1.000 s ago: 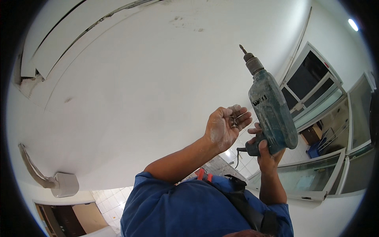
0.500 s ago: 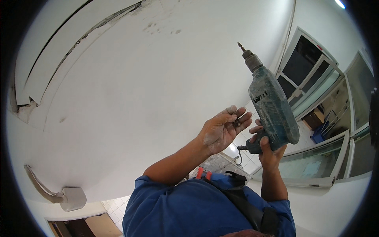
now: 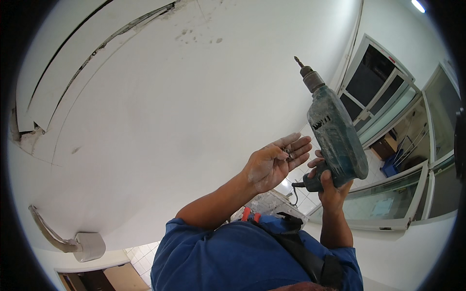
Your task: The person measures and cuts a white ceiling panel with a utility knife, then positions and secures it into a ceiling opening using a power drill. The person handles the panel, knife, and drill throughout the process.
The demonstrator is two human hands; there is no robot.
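A dusty teal power drill point(image 3: 336, 130) is gripped by its handle in my right hand point(image 3: 334, 190), fingers wrapped round the grip. The drill points up and to the left, with a short bit point(image 3: 299, 62) in its chuck point(image 3: 312, 79). A cord leaves the bottom of the handle. Just left of the drill, my left hand point(image 3: 271, 166) is raised, whitened with dust. Its thumb presses small metal pieces point(image 3: 288, 153), perhaps screws, against the fingers, which are partly stretched out. The exact kind of those pieces is too small to make out.
A broad white surface point(image 3: 160, 106) fills the left and middle, with a rough dark groove point(image 3: 111, 39) at upper left. A white box with a pipe point(image 3: 91, 246) is at lower left. Open framed windows point(image 3: 388, 203) stand at right. Red tool handles point(image 3: 251, 214) show at my chest.
My left hand's fingers have straightened a little around the small pieces. The drill has shifted very slightly downward and to the right in my right hand.
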